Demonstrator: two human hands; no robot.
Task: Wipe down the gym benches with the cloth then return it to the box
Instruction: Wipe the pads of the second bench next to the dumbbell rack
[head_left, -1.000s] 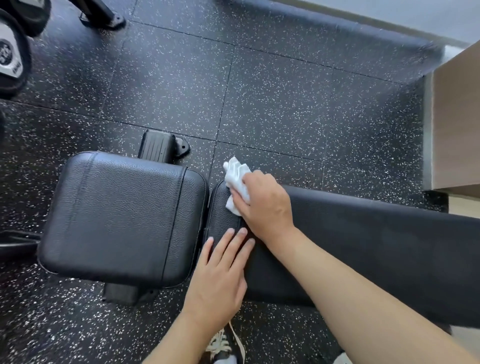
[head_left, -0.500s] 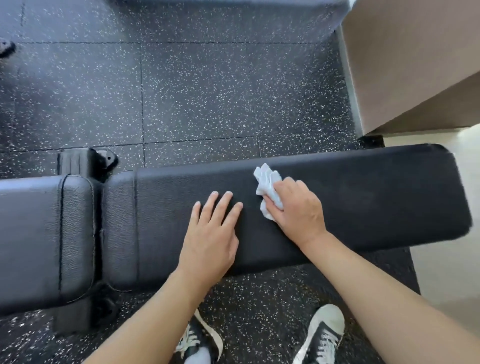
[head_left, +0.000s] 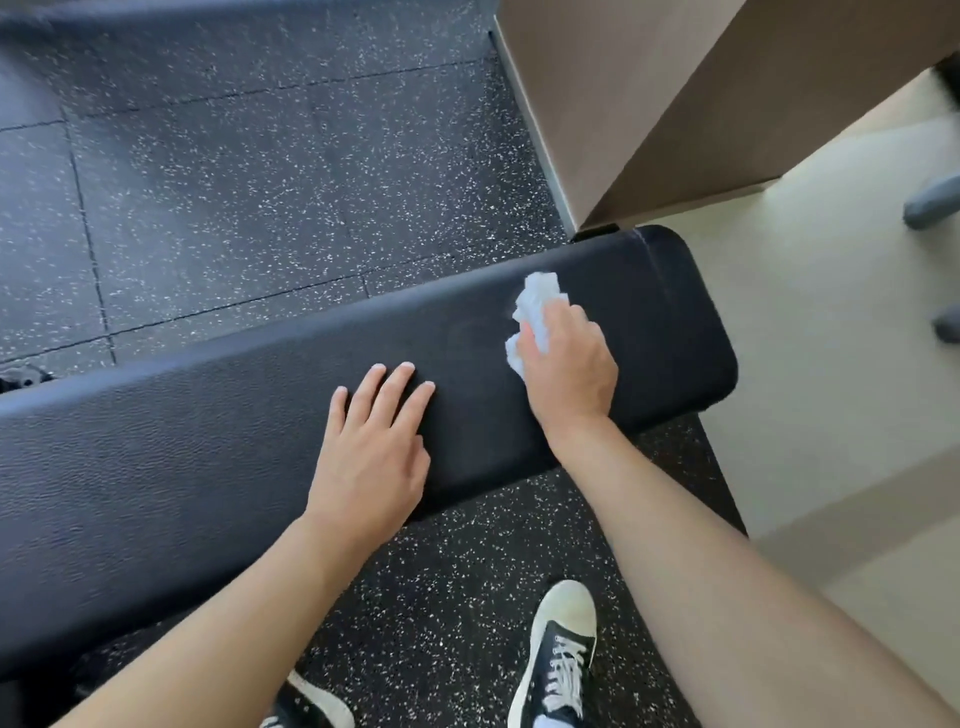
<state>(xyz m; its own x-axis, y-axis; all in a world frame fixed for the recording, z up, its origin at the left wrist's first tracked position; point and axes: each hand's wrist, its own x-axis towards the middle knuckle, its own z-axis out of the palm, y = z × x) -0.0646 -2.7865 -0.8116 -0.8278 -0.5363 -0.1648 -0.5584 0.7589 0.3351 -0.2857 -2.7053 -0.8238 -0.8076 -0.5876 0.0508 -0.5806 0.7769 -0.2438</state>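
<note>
— What does the head view give you?

— One long black bench pad (head_left: 260, 441) running from the lower left edge up to a rounded end at the right. My right hand (head_left: 569, 364) is near that right end, on the top face, fingers curled over a crumpled white cloth (head_left: 537, 304) and pressing it to the pad. Part of the cloth sticks out past my fingertips towards the far edge.

— How will the cloth handle?

— Light and soft, I'd judge. It's bunched up with no stiffness, so it takes whatever shape my grip gives it. Best held as a wad in the palm with the fingers over the top, as it is; a loose corner would only drag. The pad looks like textured vinyl, so I'd expect some drag against the cloth.

— And your other hand?

— My left hand (head_left: 371, 452) lies flat on the pad towards its near edge, about midway along the part in view, fingers straight and slightly spread. It holds nothing.

— Anything else?

— Speckled rubber floor (head_left: 260, 182), my sneakers (head_left: 563, 654) below the near edge, a brown wall corner (head_left: 623, 104) beyond the pad's right end. No box in view.
</note>
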